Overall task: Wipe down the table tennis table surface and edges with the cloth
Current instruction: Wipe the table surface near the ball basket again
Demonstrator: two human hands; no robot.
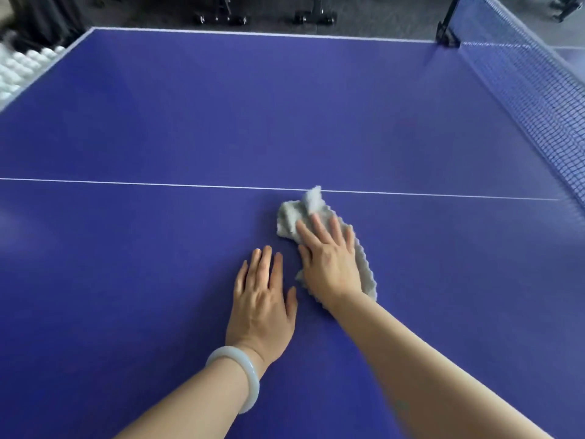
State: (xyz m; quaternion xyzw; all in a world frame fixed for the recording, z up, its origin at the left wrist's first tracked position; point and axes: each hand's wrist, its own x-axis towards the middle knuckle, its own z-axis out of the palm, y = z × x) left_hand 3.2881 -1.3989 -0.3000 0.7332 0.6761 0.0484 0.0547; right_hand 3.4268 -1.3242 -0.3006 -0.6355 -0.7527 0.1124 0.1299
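Head view: pressing down with right hand (329,261), fingers straight and spread, on crumpled grey cloth (289,221), far tip reaching white centre line (126,182). Resting left hand (262,299) flat and open just beside, on blue tabletop (158,115), pale bangle (239,375) on wrist. Off right, net (538,99); past far left corner, white balls (19,68).

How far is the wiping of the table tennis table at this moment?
Done: cannot tell; the blue table shows no wet marks. In hand: the right hand presses the grey cloth flat at the white centre line, while the left hand rests on bare surface. Left, probably: the far half, the white edges and the strip beside the net.
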